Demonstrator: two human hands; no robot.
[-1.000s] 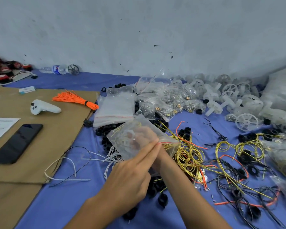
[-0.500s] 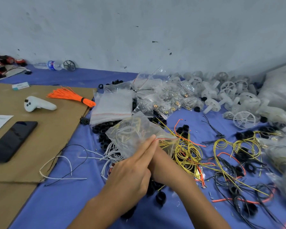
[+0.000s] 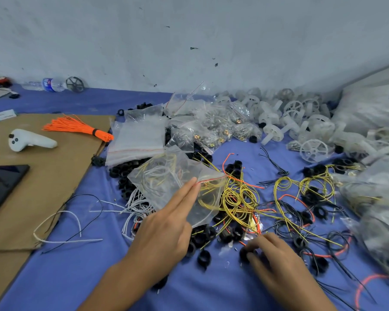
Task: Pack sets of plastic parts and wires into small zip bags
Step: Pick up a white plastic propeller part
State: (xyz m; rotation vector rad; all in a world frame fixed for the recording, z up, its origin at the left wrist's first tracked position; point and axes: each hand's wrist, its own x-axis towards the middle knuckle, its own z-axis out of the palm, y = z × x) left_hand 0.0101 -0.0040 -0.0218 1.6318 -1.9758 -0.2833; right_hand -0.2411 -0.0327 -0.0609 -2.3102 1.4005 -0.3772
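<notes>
My left hand (image 3: 166, 227) holds a small clear zip bag (image 3: 166, 176) by its red-striped mouth; the bag has white and yellow wires inside. My right hand (image 3: 270, 259) is low on the blue cloth, fingers curled around a black plastic ring (image 3: 244, 254). More black rings (image 3: 203, 258) lie loose between my hands. Coiled yellow wires (image 3: 238, 198) and black and orange wires (image 3: 288, 212) spread to the right of the bag. White wires (image 3: 135, 205) lie left of it.
A stack of empty zip bags (image 3: 137, 135) and filled bags (image 3: 213, 129) sit behind. White plastic wheels (image 3: 313, 150) pile at back right. On the cardboard (image 3: 54, 176) at left lie an orange wire bundle (image 3: 81, 129), a white controller (image 3: 29, 140) and a phone (image 3: 2, 185).
My right hand has left the bag's mouth and dropped down to the right onto a black ring. My left hand still holds the bag, now alone.
</notes>
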